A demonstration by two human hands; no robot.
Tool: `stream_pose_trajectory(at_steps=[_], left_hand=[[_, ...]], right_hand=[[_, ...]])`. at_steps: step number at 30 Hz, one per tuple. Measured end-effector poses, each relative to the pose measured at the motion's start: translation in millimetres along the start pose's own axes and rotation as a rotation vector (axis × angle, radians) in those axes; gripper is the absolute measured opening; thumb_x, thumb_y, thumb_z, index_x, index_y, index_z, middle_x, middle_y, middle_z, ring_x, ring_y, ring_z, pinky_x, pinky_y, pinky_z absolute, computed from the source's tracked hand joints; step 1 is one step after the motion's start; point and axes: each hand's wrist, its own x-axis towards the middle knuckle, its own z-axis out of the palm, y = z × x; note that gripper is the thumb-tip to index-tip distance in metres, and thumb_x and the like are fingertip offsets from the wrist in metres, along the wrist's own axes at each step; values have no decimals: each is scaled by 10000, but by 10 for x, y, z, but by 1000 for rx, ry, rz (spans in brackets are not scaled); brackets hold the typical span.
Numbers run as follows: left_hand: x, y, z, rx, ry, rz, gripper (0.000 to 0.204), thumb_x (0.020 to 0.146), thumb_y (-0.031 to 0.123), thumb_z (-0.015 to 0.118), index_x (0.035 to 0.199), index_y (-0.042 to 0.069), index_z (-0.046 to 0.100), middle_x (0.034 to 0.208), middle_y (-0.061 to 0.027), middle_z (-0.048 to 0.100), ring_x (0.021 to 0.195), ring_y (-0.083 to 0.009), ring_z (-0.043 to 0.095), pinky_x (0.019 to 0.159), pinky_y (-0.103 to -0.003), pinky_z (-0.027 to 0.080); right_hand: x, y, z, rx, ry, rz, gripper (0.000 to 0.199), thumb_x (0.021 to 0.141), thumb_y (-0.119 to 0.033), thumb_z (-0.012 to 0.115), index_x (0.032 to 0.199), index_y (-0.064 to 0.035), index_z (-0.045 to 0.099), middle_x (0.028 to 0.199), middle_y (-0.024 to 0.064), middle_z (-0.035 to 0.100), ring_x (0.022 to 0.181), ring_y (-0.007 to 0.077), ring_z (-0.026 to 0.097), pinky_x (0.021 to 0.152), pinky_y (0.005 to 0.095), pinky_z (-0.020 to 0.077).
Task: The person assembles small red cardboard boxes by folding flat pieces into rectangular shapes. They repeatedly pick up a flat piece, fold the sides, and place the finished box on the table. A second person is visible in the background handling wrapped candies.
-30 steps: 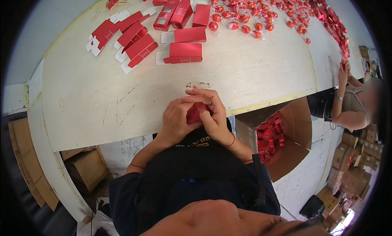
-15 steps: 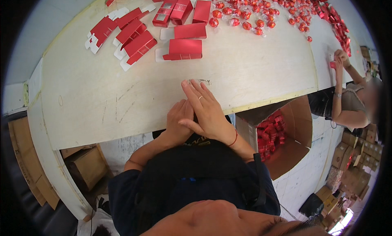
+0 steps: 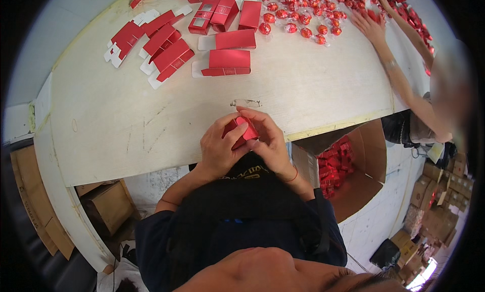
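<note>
Between my two hands, just above the table's near edge, is a small red carton (image 3: pixel 247 132), partly covered by fingers. My left hand (image 3: pixel 218 144) grips it from the left, the thumb lying across its upper face. From the right, my right hand (image 3: pixel 270 143) wraps round it, fingertips at its far edge and thumb at its near side. Whether the carton's flaps are tucked in cannot be made out. Farther up the table lie several red cartons with white flaps, the nearest one (image 3: pixel 230 62) on its side.
Many red-wrapped candies (image 3: pixel 305 19) spread over the far table (image 3: pixel 172 120). At the right a co-worker's arms (image 3: pixel 401 77) reach over them. An open cardboard box (image 3: pixel 371 155) of red packages stands below the table's right edge; another cardboard box (image 3: pixel 108 208) sits underneath at left.
My hands, earlier overlapped with the right one laid flat, now hold the red carton between them in view. The co-worker's arms have swung up and left to the candies.
</note>
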Motion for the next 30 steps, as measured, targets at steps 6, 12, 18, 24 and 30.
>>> stream_pose_trajectory(at_steps=[6, 12, 18, 24, 30], left_hand=[[26, 2, -25, -6, -11, 38, 520, 685, 240, 836, 1143, 151, 608, 1192, -81, 591, 917, -267, 638, 710, -362, 534], [18, 14, -31, -100, 5, -10, 639, 654, 198, 863, 1212, 75, 576, 1188, -132, 644, 922, -287, 655, 797, -380, 530], [54, 79, -86, -41, -103, -126, 791, 622, 157, 873, 1334, 57, 544, 1135, -112, 677, 863, -256, 654, 792, -349, 515], [30, 37, -87, -16, -120, -28, 778, 648, 156, 860, 1303, 21, 463, 1285, -142, 607, 893, -256, 672, 748, -341, 520], [-8, 30, -37, -19, -43, 7, 789, 650, 157, 859, 1313, 40, 449, 1303, -139, 598, 899, -256, 674, 749, -347, 522]], right_hand=[[-61, -53, -13, -118, -2, -17, 514, 903, -48, 565, 1402, 6, 454, 1524, 191, 331, 1385, 257, 362, 1099, 360, 340], [-81, -24, 26, -137, 115, 37, 484, 903, 18, 508, 1386, 34, 466, 1490, 198, 391, 1369, 250, 391, 1092, 343, 348], [-63, -45, 105, -71, 225, 79, 500, 896, 38, 467, 1396, 47, 442, 1474, 193, 418, 1351, 250, 416, 1087, 337, 353], [-99, 7, 45, -258, 138, 2, 508, 874, 37, 473, 1383, 42, 461, 1452, 203, 446, 1338, 263, 439, 1086, 336, 353], [-119, 5, 63, -336, 151, -23, 484, 855, 35, 482, 1337, 35, 518, 1406, 210, 499, 1302, 266, 488, 1067, 334, 374]])
